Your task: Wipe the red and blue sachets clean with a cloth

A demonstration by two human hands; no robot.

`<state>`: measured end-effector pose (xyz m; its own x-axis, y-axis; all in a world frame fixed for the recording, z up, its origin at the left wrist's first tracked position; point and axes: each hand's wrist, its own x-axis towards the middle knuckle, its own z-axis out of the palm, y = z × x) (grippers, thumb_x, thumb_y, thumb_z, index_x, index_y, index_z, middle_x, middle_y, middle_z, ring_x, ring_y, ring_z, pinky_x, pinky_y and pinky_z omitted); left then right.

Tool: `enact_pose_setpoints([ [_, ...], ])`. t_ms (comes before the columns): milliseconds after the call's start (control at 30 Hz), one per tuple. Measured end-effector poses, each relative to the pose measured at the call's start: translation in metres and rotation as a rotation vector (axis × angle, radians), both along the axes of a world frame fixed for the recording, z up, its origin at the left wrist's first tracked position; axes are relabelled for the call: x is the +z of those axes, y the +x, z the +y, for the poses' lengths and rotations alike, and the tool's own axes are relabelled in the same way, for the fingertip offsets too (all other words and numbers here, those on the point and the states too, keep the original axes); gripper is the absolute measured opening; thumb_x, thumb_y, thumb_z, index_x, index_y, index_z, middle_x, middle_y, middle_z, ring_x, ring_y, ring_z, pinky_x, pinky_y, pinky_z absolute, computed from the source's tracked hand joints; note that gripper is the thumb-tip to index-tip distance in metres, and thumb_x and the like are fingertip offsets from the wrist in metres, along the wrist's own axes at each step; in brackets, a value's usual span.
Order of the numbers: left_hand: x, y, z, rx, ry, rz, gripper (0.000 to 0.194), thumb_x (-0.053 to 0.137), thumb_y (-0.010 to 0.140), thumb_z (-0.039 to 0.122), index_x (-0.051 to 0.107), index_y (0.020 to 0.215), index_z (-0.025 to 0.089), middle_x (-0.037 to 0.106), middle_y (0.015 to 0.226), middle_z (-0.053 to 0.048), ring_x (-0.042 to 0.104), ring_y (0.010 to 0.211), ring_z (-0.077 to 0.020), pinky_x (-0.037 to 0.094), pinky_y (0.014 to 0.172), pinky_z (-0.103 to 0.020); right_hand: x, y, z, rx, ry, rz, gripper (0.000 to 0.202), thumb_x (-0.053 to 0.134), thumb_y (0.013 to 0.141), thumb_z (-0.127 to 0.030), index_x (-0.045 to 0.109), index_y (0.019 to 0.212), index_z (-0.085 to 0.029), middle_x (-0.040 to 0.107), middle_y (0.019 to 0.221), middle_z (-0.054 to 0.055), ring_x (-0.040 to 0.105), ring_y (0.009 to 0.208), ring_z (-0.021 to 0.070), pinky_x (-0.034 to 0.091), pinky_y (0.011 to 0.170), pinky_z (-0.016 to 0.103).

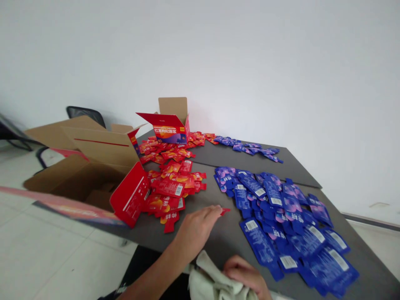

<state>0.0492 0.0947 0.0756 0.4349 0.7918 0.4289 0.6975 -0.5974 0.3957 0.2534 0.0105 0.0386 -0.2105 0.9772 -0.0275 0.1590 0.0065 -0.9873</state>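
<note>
Pinches a red packet [225,211] in the left hand [196,227], closed with fingers together over bare grey tabletop [209,187], between the red heap [168,187] and the blue heap [275,204]. Shows only the packet's tip past the fingertips; cannot tell whether it touches the tabletop. Grips a pale cloth [209,283] at the near edge with curled fingers of the right hand [245,275].

Spreads the blue heap widely at the right, overlapping, some with barcodes up. Runs the red heap back along the left side, to and around the small box [171,134], which stands open-flapped near the wall [250,75]. Continues farther back with a loose row of blue packets [256,149]. Stands the large box [128,200], flaps open, left of the red heap and close beside it. Shows a chair [86,112] behind the large box, over pale floor [31,233].
</note>
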Motion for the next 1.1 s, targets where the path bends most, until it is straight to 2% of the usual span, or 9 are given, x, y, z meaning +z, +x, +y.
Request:
enact_pose_setpoints([
  [100, -0.018, -0.011, -0.013, -0.100, -0.004, 0.014, 0.052, 0.045, 0.099, 0.004, 0.059, 0.143, 0.026, 0.069, 0.141, -0.004, 0.063, 0.132, -0.0180, 0.052, 0.114, -0.034, -0.001, 0.001, 0.000, 0.001, -0.002, 0.012, 0.034, 0.077, 0.083, -0.055, 0.082, 0.075, -0.023, 0.073, 0.072, 0.004, 0.071, 0.068, 0.0200, 0.057, 0.064, 0.025],
  [233, -0.035, -0.024, -0.026, -0.200, -0.078, 0.037, 0.038, 0.059, 0.098, 0.012, 0.069, 0.133, 0.024, 0.067, 0.143, -0.007, 0.055, 0.142, -0.0208, 0.050, 0.117, -0.035, -0.002, 0.008, -0.002, 0.051, 0.049, 0.023, 0.045, 0.075, 0.081, -0.067, 0.082, 0.075, -0.023, 0.073, 0.075, 0.006, 0.071, 0.071, 0.0215, 0.056, 0.066, 0.028],
  [400, -0.045, -0.032, -0.045, -0.203, -0.108, 0.072, 0.039, 0.067, 0.098, 0.022, 0.065, 0.137, 0.025, 0.066, 0.145, -0.007, 0.054, 0.143, -0.0246, 0.038, 0.125, -0.051, -0.006, 0.024, -0.010, 0.126, 0.204, 0.027, 0.046, 0.073, 0.085, -0.066, 0.082, 0.076, -0.022, 0.075, 0.083, 0.009, 0.072, 0.075, 0.0229, 0.054, 0.068, 0.028],
  [467, -0.049, -0.034, -0.052, -0.191, -0.058, 0.067, 0.035, 0.064, 0.099, 0.023, 0.066, 0.135, 0.024, 0.064, 0.147, -0.007, 0.053, 0.144, -0.0248, 0.038, 0.125, -0.052, -0.008, 0.029, -0.014, 0.006, 0.277, 0.010, 0.044, 0.069, 0.090, -0.062, 0.082, 0.083, -0.021, 0.075, 0.089, 0.010, 0.071, 0.077, 0.0235, 0.054, 0.069, 0.029],
  [600, -0.062, -0.032, -0.064, -0.178, 0.113, -0.003, 0.024, 0.058, 0.104, 0.025, 0.070, 0.124, 0.021, 0.071, 0.137, -0.007, 0.059, 0.137, -0.0240, 0.047, 0.119, -0.047, -0.001, 0.030, -0.005, -0.420, 0.454, -0.081, 0.026, 0.068, 0.096, -0.043, 0.080, 0.107, -0.022, 0.077, 0.105, 0.009, 0.072, 0.090, 0.0260, 0.058, 0.079, 0.033],
  [667, -0.068, -0.031, -0.066, -0.188, 0.178, -0.039, 0.022, 0.056, 0.105, 0.026, 0.071, 0.121, 0.020, 0.074, 0.131, -0.007, 0.063, 0.132, -0.0238, 0.052, 0.114, -0.045, 0.010, 0.024, 0.008, -0.488, 0.578, -0.177, 0.025, 0.072, 0.093, -0.032, 0.078, 0.116, -0.025, 0.076, 0.111, 0.009, 0.072, 0.099, 0.0273, 0.058, 0.086, 0.036],
  [800, -0.074, -0.030, -0.067, -0.196, 0.204, -0.041, 0.023, 0.059, 0.104, 0.028, 0.070, 0.121, 0.018, 0.074, 0.129, -0.008, 0.069, 0.122, -0.0262, 0.059, 0.102, -0.045, 0.028, -0.001, 0.031, -0.204, 0.653, -0.383, 0.038, 0.070, 0.093, -0.019, 0.073, 0.130, -0.030, 0.073, 0.122, 0.008, 0.071, 0.108, 0.0235, 0.057, 0.090, 0.033],
  [933, -0.077, -0.028, -0.066, -0.155, 0.137, -0.053, 0.011, 0.066, 0.099, 0.026, 0.074, 0.103, 0.018, 0.080, 0.100, -0.004, 0.075, 0.096, -0.0244, 0.061, 0.096, -0.045, 0.024, -0.024, 0.041, 0.129, 0.528, -0.675, 0.050, 0.065, 0.094, -0.008, 0.070, 0.135, -0.035, 0.070, 0.133, 0.004, 0.071, 0.114, 0.0192, 0.056, 0.093, 0.026],
  [1100, -0.082, -0.027, -0.066, -0.151, 0.149, -0.039, 0.025, 0.066, 0.100, 0.024, 0.070, 0.124, 0.019, 0.077, 0.125, -0.006, 0.072, 0.117, -0.0248, 0.059, 0.102, -0.043, 0.017, -0.023, 0.071, 0.072, 0.435, -0.902, 0.051, 0.067, 0.093, -0.011, 0.067, 0.138, -0.035, 0.067, 0.133, 0.005, 0.072, 0.110, 0.0198, 0.057, 0.089, 0.024],
])
